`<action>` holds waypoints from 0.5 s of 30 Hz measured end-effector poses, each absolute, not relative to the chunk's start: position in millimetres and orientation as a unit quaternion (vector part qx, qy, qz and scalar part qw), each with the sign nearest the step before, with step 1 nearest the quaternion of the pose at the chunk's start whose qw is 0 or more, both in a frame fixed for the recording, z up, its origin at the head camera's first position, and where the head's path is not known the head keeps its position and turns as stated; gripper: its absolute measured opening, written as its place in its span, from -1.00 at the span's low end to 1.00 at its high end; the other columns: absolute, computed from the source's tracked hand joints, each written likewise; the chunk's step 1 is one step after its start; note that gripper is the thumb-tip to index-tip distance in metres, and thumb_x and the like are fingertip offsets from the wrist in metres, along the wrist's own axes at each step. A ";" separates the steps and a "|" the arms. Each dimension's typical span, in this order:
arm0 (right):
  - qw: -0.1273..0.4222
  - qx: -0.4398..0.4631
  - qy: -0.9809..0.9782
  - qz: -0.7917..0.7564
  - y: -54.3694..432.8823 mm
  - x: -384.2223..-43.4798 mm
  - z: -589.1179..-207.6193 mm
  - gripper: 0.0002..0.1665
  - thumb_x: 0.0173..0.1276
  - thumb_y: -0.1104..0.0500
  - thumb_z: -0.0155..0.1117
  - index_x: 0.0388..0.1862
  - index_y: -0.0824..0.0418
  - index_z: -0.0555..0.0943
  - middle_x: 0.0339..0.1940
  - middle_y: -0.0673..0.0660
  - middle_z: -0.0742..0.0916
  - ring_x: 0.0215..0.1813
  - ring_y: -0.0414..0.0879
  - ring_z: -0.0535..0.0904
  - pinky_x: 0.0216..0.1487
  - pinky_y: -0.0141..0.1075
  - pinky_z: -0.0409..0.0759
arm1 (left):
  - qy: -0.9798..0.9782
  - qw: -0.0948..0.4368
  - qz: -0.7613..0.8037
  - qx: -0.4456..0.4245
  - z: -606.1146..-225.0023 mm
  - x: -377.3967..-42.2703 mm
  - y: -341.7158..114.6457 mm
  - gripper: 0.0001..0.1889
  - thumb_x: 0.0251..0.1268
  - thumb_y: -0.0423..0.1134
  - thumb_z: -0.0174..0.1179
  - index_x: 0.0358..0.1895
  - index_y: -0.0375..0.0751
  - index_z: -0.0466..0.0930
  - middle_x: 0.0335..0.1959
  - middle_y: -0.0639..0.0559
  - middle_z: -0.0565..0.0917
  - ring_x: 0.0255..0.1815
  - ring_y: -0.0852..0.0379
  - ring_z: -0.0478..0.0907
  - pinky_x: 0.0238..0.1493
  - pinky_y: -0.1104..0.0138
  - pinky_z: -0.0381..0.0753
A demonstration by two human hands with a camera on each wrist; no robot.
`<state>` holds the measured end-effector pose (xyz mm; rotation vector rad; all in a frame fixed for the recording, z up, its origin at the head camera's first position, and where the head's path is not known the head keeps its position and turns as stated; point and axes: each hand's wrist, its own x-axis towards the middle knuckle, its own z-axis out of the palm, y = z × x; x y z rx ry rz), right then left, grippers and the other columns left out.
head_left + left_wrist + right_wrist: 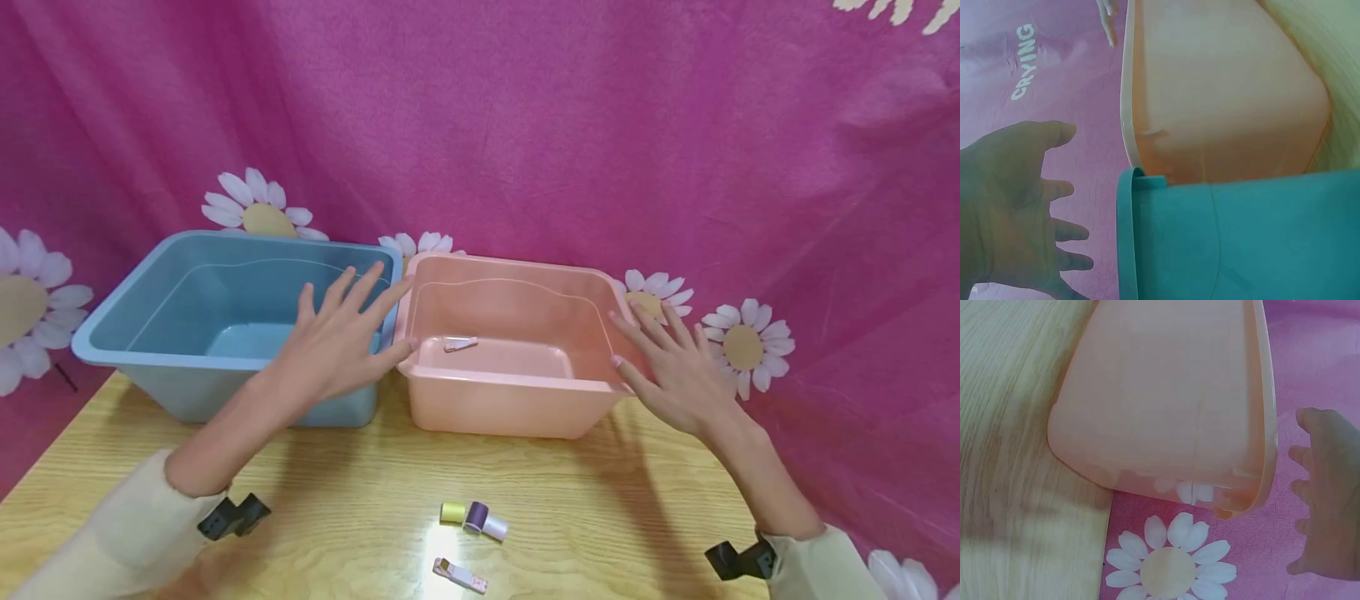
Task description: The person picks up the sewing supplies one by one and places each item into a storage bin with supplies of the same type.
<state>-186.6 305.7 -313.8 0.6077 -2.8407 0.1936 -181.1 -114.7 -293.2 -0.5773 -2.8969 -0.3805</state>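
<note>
My left hand (pixel 330 342) hovers, fingers spread, over the right end of the blue plastic tub (pixel 161 360). In the left wrist view that hand (pixel 1013 206) is apart from the tub's rim. Beside the right end of the pink tub (pixel 502 408), my right hand (pixel 686 379) is held with fingers extended; the right wrist view shows a gap between hand (pixel 1335 500) and rim. Both hands hold nothing. A small pink-and-white piece, like a nail clipper (pixel 461 344), lies inside the pink tub. A similar clipper-like piece (pixel 460 575) lies on the table.
On the wooden table (pixel 360 500), near the front, are a yellow thread spool (pixel 452 512), a dark purple spool (pixel 476 516) and a pale lilac spool (pixel 495 527). The tubs stand side by side against a magenta cloth (pixel 510 125) with printed daisies.
</note>
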 end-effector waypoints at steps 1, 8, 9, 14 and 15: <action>0.116 0.209 -0.969 0.069 305.6 -186.4 -314.8 -0.26 0.53 -0.22 0.00 0.61 -0.08 0.18 0.62 0.14 0.16 0.61 0.20 -0.18 0.38 0.43 -0.21 | -0.968 0.088 -0.127 -0.198 -294.5 -179.3 -114.8 -0.20 0.40 0.25 0.06 0.61 0.10 0.03 0.60 -0.20 0.00 0.54 -0.36 -0.09 0.28 -0.49 -0.15; 0.107 0.224 -0.966 0.072 302.0 -184.7 -321.6 -0.30 0.54 -0.19 0.02 0.58 -0.05 0.26 0.60 0.15 0.21 0.60 0.23 -0.10 0.38 0.41 -0.12 | -0.932 0.179 -0.187 -0.255 -304.6 -162.0 -115.3 -0.31 0.36 0.05 0.23 0.49 -0.12 0.31 0.48 -0.25 0.28 0.45 -0.31 0.20 0.32 -0.30 0.19; 0.101 0.225 -0.966 0.075 300.9 -184.2 -322.7 -0.31 0.54 -0.19 0.02 0.57 -0.06 0.27 0.60 0.15 0.21 0.60 0.24 -0.11 0.39 0.40 -0.11 | -0.923 0.194 -0.198 -0.265 -305.5 -158.8 -115.1 -0.32 0.33 0.01 0.27 0.46 -0.15 0.35 0.45 -0.24 0.32 0.42 -0.28 0.25 0.28 -0.26 0.30; 0.095 0.249 -0.961 0.073 296.7 -184.4 -329.1 -0.37 0.57 -0.11 0.03 0.56 -0.06 0.29 0.60 0.15 0.22 0.58 0.29 -0.08 0.41 0.33 -0.03 | -0.891 0.229 -0.246 -0.305 -307.8 -141.2 -112.7 -0.38 0.23 -0.12 0.41 0.34 -0.21 0.48 0.29 -0.14 0.50 0.27 -0.10 0.44 0.04 -0.04 0.61; 0.096 0.255 -0.959 0.073 296.1 -184.6 -330.5 -0.37 0.57 -0.09 0.05 0.56 -0.04 0.30 0.59 0.16 0.23 0.58 0.30 -0.07 0.42 0.32 -0.02 | -0.886 0.230 -0.257 -0.312 -308.3 -137.4 -112.1 -0.38 0.21 -0.15 0.43 0.33 -0.19 0.49 0.26 -0.12 0.52 0.25 -0.08 0.46 0.03 -0.01 0.62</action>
